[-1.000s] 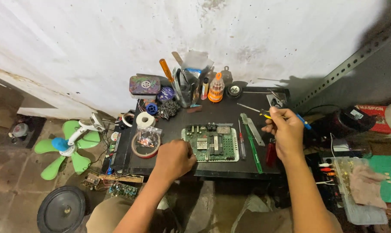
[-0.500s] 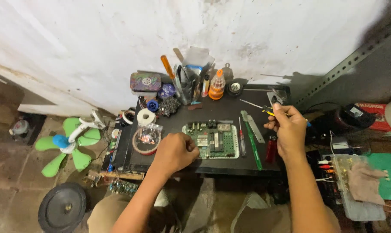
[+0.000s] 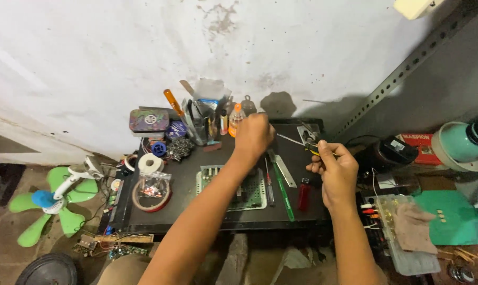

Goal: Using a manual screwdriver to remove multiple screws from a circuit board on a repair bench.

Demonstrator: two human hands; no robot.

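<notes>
Cluttered black workbench [image 3: 196, 211] against stained wall: my left hand [image 3: 253, 134] closed near bottles, right hand [image 3: 336, 169] gripping pliers [image 3: 308, 138]; circuit board [image 3: 233, 189] untouched, repair barely begun.

You are sitting in a small electronics repair workshop. A low black worktable [image 3: 186, 182] against a stained white wall [image 3: 91, 58] carries a green circuit board [image 3: 252, 191], screwdrivers [image 3: 269, 182], a tool cup [image 3: 199, 124] and tape rolls [image 3: 150, 163]. A dismantled green fan [image 3: 44, 203] lies on the floor beside it.

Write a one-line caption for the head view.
Left hand reaches toward the back of a cluttered black tray over a green circuit board; right hand grips a small tool.
</notes>
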